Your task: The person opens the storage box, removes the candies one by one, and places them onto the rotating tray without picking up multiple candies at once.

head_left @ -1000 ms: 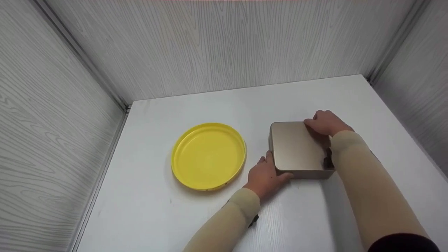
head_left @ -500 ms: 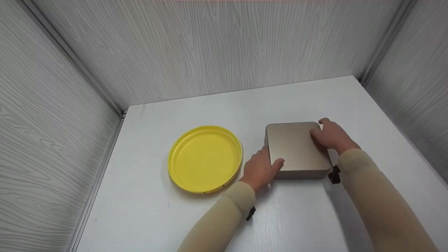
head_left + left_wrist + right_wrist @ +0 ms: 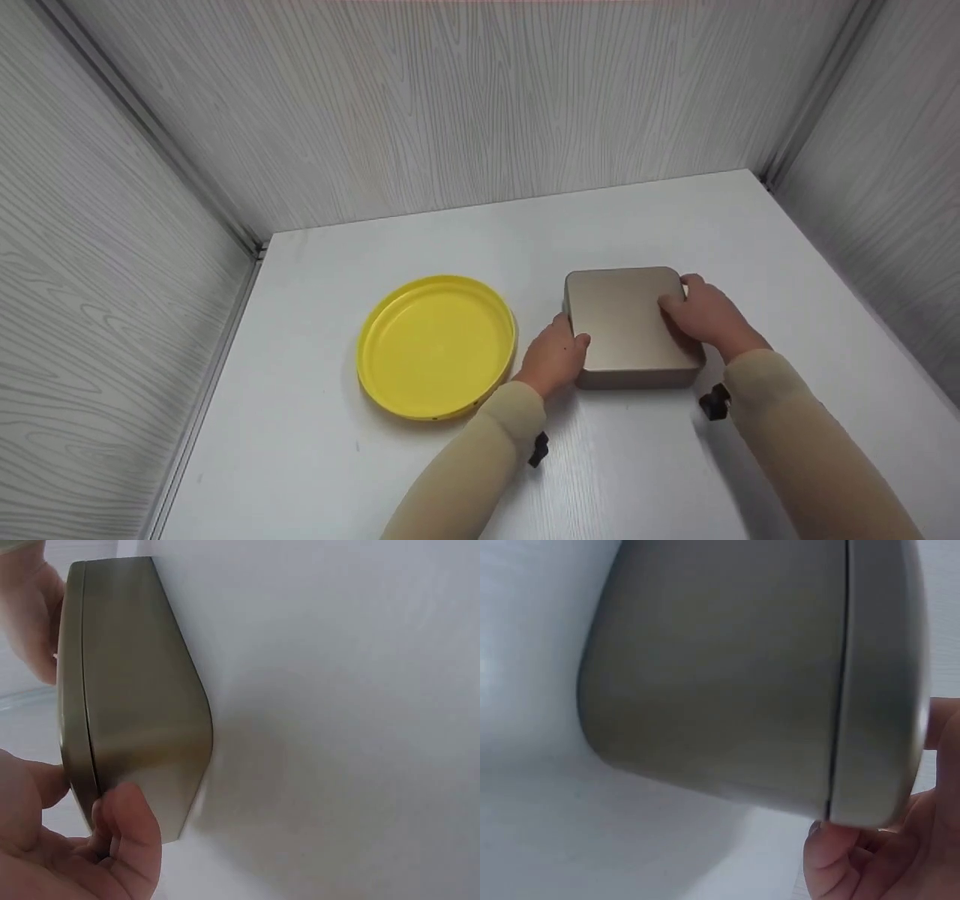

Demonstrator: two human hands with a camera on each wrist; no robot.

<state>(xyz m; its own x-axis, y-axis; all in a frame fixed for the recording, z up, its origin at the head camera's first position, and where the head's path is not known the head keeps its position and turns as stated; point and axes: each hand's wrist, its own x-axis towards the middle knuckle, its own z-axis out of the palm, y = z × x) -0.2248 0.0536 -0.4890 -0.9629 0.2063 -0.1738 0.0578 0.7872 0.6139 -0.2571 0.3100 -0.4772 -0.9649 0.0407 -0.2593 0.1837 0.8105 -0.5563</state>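
A square, gold-grey metal tin (image 3: 622, 319) sits on the white table, its lid (image 3: 73, 690) on, with a thin dark seam below the lid's edge. My left hand (image 3: 555, 360) grips the tin's left side, thumb on the top edge and curled fingertips against the side near the seam in the left wrist view. From the right, my right hand (image 3: 709, 315) holds the opposite side. Its thumb lies over the lid, and its curled fingers (image 3: 832, 859) touch the lid's lower edge in the right wrist view. What is inside the tin is hidden.
A round yellow plate (image 3: 437, 349) with a raised rim lies left of the tin, close to my left hand. Grey wood-grain panels (image 3: 480, 105) stand behind the table and at both sides.
My left thumb has moved from the tin's front side to its top left edge. My right hand has shifted from the far right corner down along the right side. The lid stays on.
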